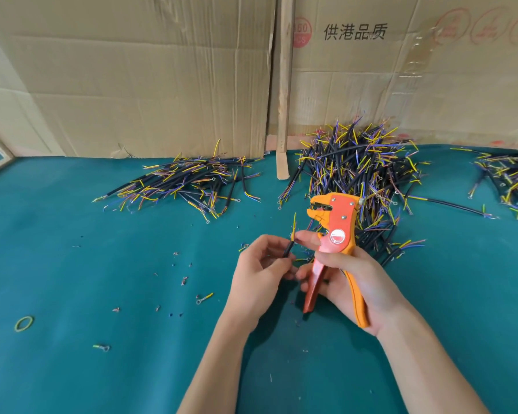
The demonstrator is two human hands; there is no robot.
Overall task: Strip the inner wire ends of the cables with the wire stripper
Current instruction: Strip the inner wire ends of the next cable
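My left hand [260, 270] pinches a short black cable [288, 250] whose yellow inner wire sticks straight up. My right hand [350, 279] grips the handles of the orange and red wire stripper [337, 234]. The stripper's jaws point left and stand a little above and to the right of the wire's tip. The right thumb and forefinger also touch the cable where the inner wire leaves the jacket. A big heap of black cables [359, 171] with yellow, blue and brown ends lies behind the stripper. A flatter heap [186, 180] lies to the left of it.
The work surface is a teal cloth [102, 264] strewn with small insulation scraps. A green rubber band [24, 323] lies at the left, and loose ring-terminal wire bits [204, 298] lie nearer me. Cardboard sheets [162, 70] and a wooden slat [283, 115] stand behind. A third cable heap [509, 180] lies far right.
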